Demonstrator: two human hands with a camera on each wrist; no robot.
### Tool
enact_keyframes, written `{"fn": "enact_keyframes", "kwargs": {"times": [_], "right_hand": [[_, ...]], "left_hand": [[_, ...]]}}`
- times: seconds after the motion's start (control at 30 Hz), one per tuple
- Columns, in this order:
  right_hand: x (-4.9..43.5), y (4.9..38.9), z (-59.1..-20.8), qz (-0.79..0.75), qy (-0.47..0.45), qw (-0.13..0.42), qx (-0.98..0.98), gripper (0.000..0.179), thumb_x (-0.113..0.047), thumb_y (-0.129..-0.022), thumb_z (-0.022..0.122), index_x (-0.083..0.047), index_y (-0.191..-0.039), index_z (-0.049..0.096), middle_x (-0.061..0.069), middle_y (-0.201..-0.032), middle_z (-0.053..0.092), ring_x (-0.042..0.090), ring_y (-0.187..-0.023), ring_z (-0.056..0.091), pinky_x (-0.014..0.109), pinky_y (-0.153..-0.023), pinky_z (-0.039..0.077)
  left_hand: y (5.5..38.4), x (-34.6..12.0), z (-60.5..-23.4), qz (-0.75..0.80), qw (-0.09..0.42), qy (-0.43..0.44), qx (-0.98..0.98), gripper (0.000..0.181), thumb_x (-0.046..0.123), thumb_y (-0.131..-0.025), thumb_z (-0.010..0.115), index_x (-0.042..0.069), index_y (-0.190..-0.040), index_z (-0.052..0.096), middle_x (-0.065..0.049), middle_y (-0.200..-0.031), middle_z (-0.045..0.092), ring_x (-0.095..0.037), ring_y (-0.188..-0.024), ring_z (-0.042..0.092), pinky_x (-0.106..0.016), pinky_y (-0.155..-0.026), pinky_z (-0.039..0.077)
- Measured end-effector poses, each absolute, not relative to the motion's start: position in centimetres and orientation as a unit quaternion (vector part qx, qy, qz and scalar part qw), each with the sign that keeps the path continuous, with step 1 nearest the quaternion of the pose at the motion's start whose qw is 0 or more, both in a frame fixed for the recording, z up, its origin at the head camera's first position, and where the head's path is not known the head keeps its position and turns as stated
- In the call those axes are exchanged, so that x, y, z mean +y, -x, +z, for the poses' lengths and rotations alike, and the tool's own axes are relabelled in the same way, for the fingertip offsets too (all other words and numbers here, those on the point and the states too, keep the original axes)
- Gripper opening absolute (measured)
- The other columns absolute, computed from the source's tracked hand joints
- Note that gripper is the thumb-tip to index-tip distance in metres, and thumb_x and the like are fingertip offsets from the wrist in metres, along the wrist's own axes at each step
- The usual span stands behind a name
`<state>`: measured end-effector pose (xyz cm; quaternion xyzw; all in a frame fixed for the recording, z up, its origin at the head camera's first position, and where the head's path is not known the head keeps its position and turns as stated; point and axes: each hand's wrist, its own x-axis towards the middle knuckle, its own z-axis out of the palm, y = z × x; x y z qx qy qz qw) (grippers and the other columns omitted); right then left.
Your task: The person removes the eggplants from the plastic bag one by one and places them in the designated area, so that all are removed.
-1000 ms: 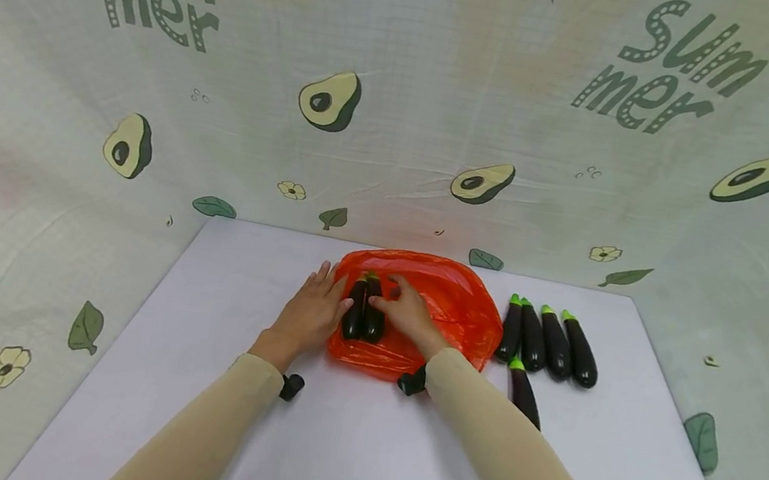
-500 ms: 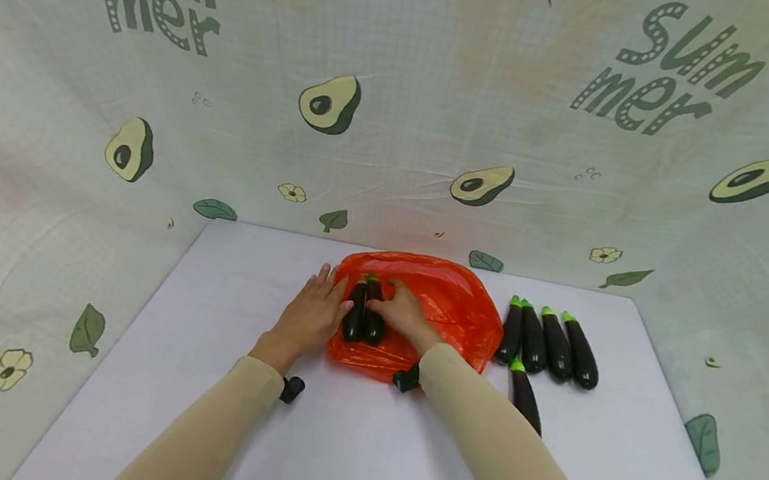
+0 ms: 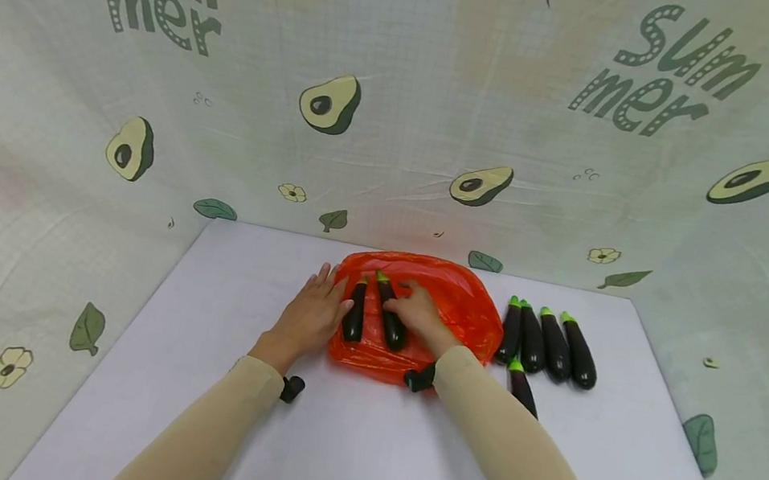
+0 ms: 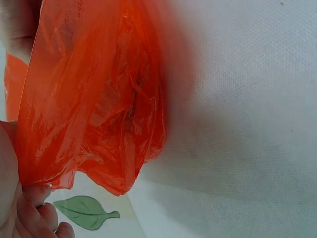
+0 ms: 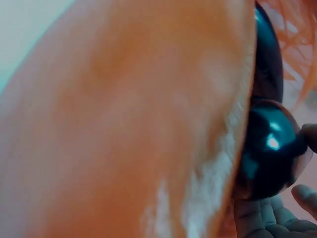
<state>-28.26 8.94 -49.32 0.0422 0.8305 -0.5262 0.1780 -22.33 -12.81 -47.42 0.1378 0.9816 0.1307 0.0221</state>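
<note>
An orange-red plastic bag (image 3: pixel 453 298) lies spread on the table in the head view, with two dark eggplants in it. One eggplant (image 3: pixel 354 317) lies near its left side. My right hand (image 3: pixel 418 313) grips the other eggplant (image 3: pixel 394 330), which slants with its green stem end up and left. In the right wrist view, that eggplant's (image 5: pixel 272 148) round end shows past the blurred bag wall (image 5: pixel 148 109). My left hand (image 3: pixel 308 311) rests on the bag's left rim, its fingers fairly straight. The left wrist view shows the bag's side (image 4: pixel 99 99) against that hand.
Several eggplants (image 3: pixel 556 348) lie in a row on the white table (image 3: pixel 342 453), right of the bag. Another eggplant (image 3: pixel 521 388) sits nearer, partly hidden by the right sleeve (image 3: pixel 511 443). A printed cloth (image 3: pixel 401 112) stands behind the table.
The right-hand eggplant in the bag has shifted right and tilted away from its neighbour, together with my right hand. My left hand has stayed at the bag's rim.
</note>
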Motion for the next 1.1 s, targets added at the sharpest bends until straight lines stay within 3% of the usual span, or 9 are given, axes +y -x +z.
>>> {"fn": "enact_keyframes", "kwargs": {"times": [0.33, 0.67, 1.1], "right_hand": [[11.2, 27.6, -48.2, -0.567, -0.052, 0.200, 0.797, 0.066, -0.014, -0.099, 0.072, -0.010, -0.158, 0.043, 0.019, -0.151, 0.053, 0.038, -0.131, 0.058, 0.056, -0.113, 0.051], [13.2, 26.3, -47.6, -0.523, 0.004, 0.145, 0.840, 0.074, -0.019, -0.098, 0.076, -0.024, -0.162, 0.039, 0.016, -0.149, 0.058, 0.037, -0.128, 0.063, 0.054, -0.106, 0.056], [14.6, 25.2, -47.4, -0.515, 0.029, 0.125, 0.848, 0.076, -0.021, -0.101, 0.073, -0.032, -0.165, 0.034, 0.015, -0.152, 0.054, 0.039, -0.131, 0.061, 0.054, -0.104, 0.058]], "left_hand": [[22.1, -12.5, -47.1, 0.134, 0.035, -0.123, 0.983, 0.067, 0.041, -0.113, 0.045, 0.005, -0.167, 0.027, -0.014, -0.177, 0.018, -0.034, -0.165, 0.005, -0.051, -0.133, 0.012], [22.1, -12.6, -47.2, 0.137, 0.034, -0.125, 0.982, 0.067, 0.041, -0.114, 0.043, 0.006, -0.168, 0.025, -0.013, -0.177, 0.016, -0.033, -0.166, 0.003, -0.051, -0.134, 0.012], [22.0, -12.2, -47.1, 0.133, 0.036, -0.127, 0.982, 0.067, 0.042, -0.113, 0.043, 0.006, -0.168, 0.025, -0.013, -0.177, 0.016, -0.033, -0.166, 0.004, -0.051, -0.134, 0.014]]}}
